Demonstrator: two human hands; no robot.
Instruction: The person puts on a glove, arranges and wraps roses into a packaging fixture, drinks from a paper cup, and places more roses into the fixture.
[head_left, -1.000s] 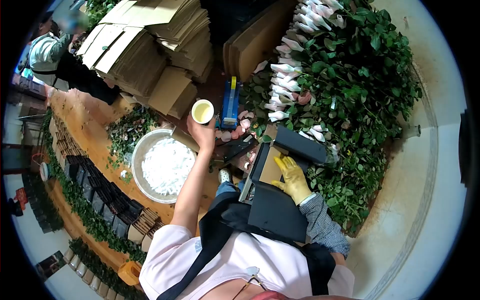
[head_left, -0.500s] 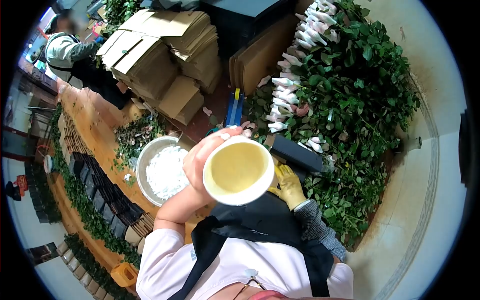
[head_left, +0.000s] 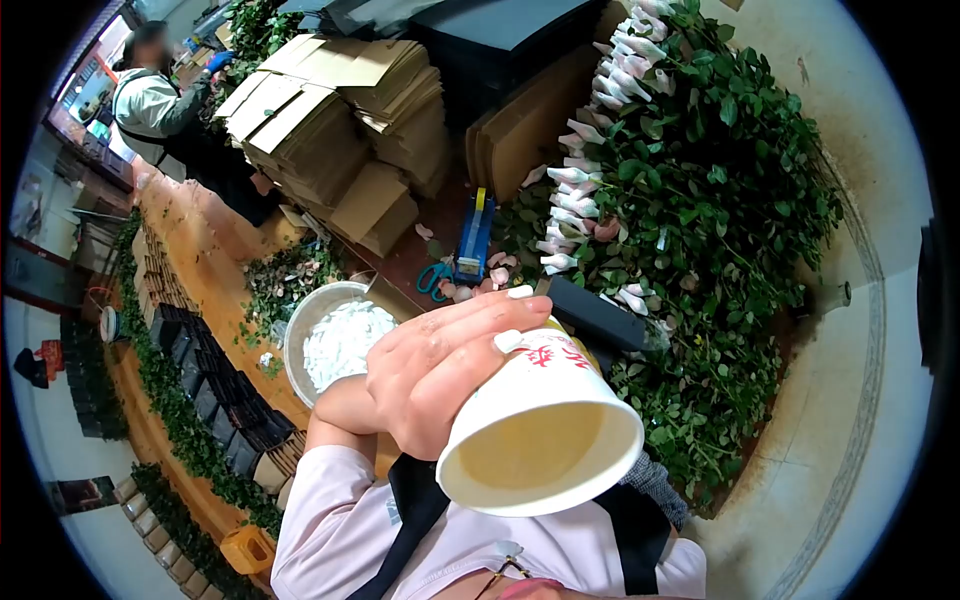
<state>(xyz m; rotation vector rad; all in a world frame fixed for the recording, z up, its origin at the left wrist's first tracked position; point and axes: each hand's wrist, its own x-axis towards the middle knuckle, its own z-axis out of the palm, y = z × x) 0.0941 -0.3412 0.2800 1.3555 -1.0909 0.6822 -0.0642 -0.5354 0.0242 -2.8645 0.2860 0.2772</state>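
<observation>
My bare left hand [head_left: 440, 375] is wrapped round a white paper cup [head_left: 545, 385] with red printing on its side. The cup is tilted, its mouth facing down toward my chest and the camera. Its inside looks pale yellow; I cannot tell how much liquid is there. Only a sliver of my right hand [head_left: 601, 356], in a yellow glove, shows behind the cup, so its fingers are hidden. A checked sleeve [head_left: 652, 488] covers that forearm. Just beyond the cup lies a long black box [head_left: 595, 312].
A basin [head_left: 296, 358] of small white pieces stands at left. Ahead are a blue tape dispenser [head_left: 474, 240], teal scissors [head_left: 433, 281] and stacked cardboard [head_left: 300, 110]. Leafy rose stems [head_left: 710, 200] with wrapped heads fill the right. A co-worker [head_left: 165, 110] stands far left.
The cup has come closer to my face, moved right and tipped, so its printed side now shows. My gloved right hand, visible before beside the black box, is now mostly covered by the cup.
</observation>
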